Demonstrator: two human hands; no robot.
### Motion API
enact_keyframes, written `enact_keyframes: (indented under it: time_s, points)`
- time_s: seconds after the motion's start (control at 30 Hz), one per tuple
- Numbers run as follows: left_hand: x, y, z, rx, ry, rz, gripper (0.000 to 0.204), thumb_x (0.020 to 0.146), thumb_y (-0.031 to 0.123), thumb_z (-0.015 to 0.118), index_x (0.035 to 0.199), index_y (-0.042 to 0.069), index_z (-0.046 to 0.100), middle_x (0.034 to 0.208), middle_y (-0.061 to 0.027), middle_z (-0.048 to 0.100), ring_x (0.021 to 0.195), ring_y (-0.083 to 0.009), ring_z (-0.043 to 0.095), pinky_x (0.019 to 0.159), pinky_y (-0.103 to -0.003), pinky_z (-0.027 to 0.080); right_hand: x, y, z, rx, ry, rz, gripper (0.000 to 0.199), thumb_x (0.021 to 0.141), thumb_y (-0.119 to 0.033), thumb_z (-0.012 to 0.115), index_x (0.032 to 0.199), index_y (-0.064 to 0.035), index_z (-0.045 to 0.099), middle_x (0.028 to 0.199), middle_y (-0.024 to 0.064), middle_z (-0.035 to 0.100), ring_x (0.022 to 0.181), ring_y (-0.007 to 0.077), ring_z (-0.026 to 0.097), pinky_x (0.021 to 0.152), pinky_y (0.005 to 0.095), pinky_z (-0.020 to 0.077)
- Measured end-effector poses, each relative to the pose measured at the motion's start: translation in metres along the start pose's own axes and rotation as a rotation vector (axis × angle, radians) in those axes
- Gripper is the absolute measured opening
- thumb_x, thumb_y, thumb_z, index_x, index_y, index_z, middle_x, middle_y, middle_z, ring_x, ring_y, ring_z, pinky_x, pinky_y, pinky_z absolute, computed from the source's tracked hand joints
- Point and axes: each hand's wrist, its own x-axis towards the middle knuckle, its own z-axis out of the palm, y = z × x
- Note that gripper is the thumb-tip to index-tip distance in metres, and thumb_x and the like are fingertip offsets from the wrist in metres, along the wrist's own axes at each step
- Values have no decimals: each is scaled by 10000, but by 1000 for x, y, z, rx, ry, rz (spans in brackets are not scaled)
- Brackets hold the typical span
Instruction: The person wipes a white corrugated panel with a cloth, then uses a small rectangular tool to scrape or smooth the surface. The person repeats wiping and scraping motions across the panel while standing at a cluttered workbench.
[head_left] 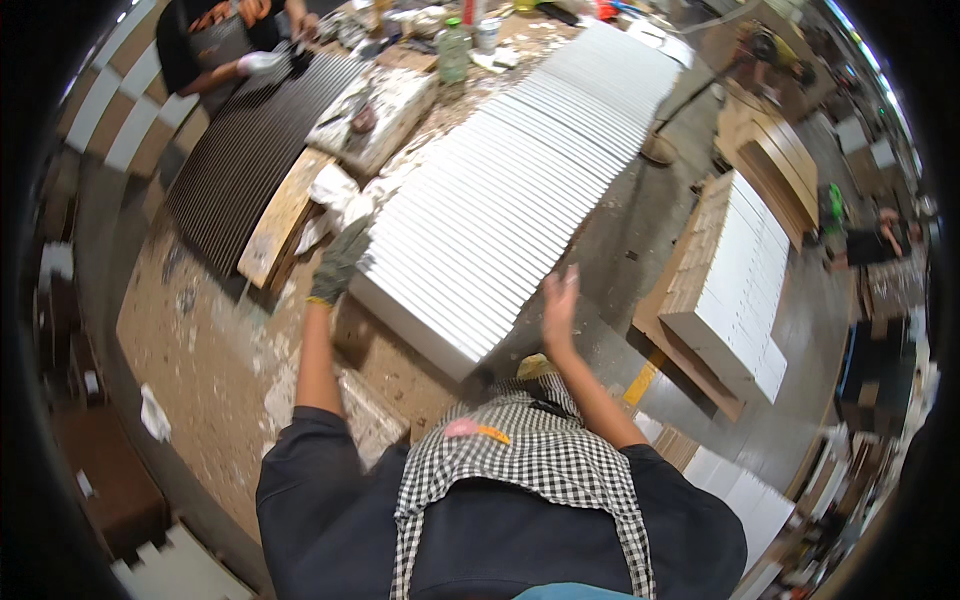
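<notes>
A long row of white boards [510, 180] stands packed edge to edge on the worktable, running from in front of me toward the far right. My left hand [342, 262], in a dark grey-green glove, lies against the row's left side near its closest corner, fingers stretched out. On the other side, my bare right hand [560, 308] is held upright beside the row's right edge with its fingers extended. Whether that hand touches the boards I cannot tell. Neither hand grips anything.
A stack of dark brown slats [270, 150] lies to the left, with a co-worker's gloved hand [262, 64] at its far end. Crumpled white cloth [340, 195] sits beside my glove. A green bottle [452, 55] stands farther back. White panels [735, 280] are piled on the right.
</notes>
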Motion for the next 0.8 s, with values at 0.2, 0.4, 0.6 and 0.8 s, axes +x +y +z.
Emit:
enact_keyframes:
  time_s: [0.2,0.4,0.6,0.8]
  points:
    - [-6,-102,-57,603,-182,144,606,863,-41,566,1462,40,517,1391,-261,587,1295,-358,580,1102,-396,451,-75,-8,52,583,-130,245,706,1083,-530,419,1516,24,352,1499,122,427,1368,229,387,1179,342,280]
    - [-4,-119,-28,438,-146,128,621,923,-100,362,1529,26,419,1536,-189,476,1437,-285,436,1204,-360,331,-76,-14,79,722,49,311,747,1065,-538,470,1544,14,316,1533,128,408,1405,241,373,1194,352,268]
    - [-19,-94,-24,415,-166,2,540,982,38,388,1520,37,439,1510,-174,505,1415,-267,463,1177,-359,371,-96,1,83,852,-20,464,710,1052,-565,476,1491,-11,408,1413,113,547,1276,226,531,1118,357,408]
    - [-43,-36,-26,386,-249,-133,490,1041,177,413,1511,48,460,1483,-159,533,1393,-249,490,1149,-357,411,-107,-5,78,699,-53,524,765,1062,-552,461,1527,40,323,1515,171,437,1375,257,436,1177,366,322]
